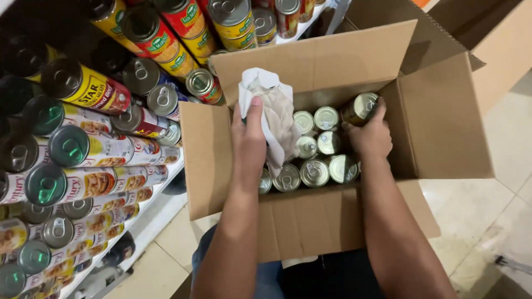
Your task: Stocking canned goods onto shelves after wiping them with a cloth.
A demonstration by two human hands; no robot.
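Down in the cardboard box (310,221), my left hand (247,145) is clenched around a crumpled white cloth (275,113) near its left wall; my right hand (370,134) grips a tin can (360,108) at the far right corner, above packed cans (315,173).

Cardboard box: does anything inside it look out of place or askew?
In the cardboard box one can, under the right hand, lies tilted while the other cans stand upright. The left hand holds a crumpled cloth over them.
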